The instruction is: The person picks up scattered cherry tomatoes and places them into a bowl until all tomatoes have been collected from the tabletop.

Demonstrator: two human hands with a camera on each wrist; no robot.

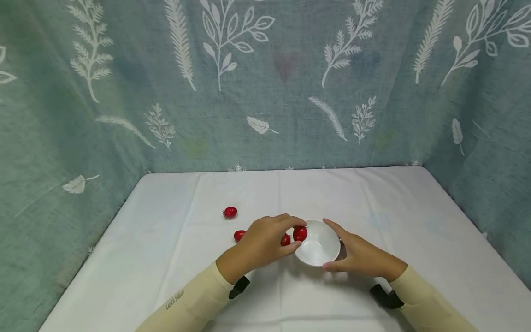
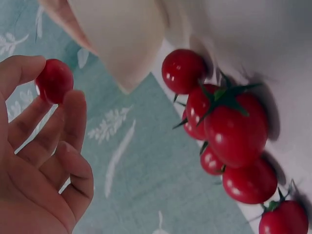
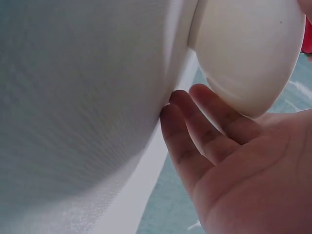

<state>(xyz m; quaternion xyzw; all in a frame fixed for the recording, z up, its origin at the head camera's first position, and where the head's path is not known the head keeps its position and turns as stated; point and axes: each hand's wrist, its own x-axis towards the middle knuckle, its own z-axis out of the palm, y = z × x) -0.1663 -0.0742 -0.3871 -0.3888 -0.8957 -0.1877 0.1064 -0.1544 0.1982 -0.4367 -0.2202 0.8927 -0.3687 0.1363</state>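
Round white bowl, my right hand gripping; round red tomato, rimside, my left hand pinching; slickness risks dropping.

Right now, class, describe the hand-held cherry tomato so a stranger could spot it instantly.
On the white tablecloth, find the white bowl. At its left rim, the left hand pinches the cherry tomato. Only this one is held; the other tomatoes lie on the cloth.

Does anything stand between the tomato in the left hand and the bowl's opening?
Nothing visible does: the left hand holds the tomato at the left edge of the bowl, the right hand holds the opposite side, and other tomatoes lie farther left.
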